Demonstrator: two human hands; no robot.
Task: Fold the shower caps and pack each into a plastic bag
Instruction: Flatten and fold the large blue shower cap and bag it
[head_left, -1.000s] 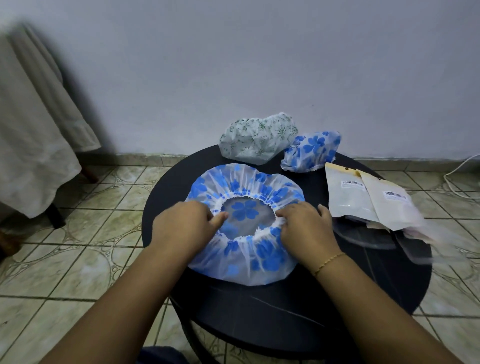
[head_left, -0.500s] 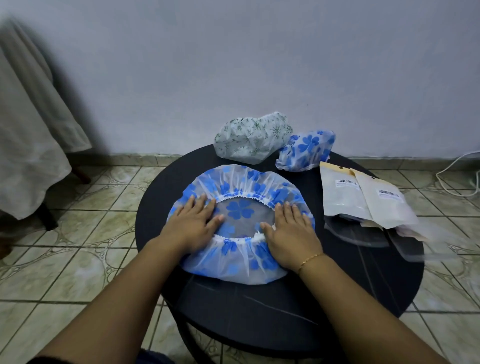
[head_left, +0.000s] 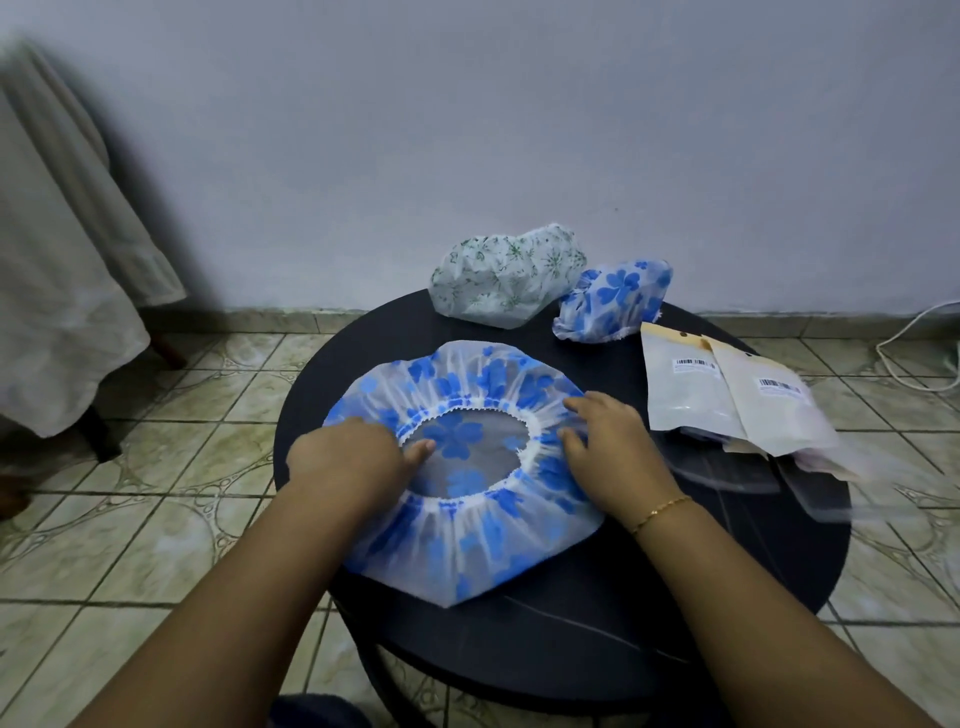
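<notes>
Half a second ago both palms lay flat on the blue-flowered shower cap (head_left: 467, 499); now they have slid apart to its sides, leaving it spread open-side up on the round black table (head_left: 727, 582), probably ready for a first fold. The left hand (head_left: 348, 457) looks loosely curled, thumb at the elastic rim, though blur hides any grip; the right hand (head_left: 608, 447) rests with relaxed fingers on the gathered edge.

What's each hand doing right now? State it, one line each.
Left hand: curled, gripping the left rim of the blue-flowered shower cap.
Right hand: fingers spread and relaxed, pressing the cap's right side.
</notes>
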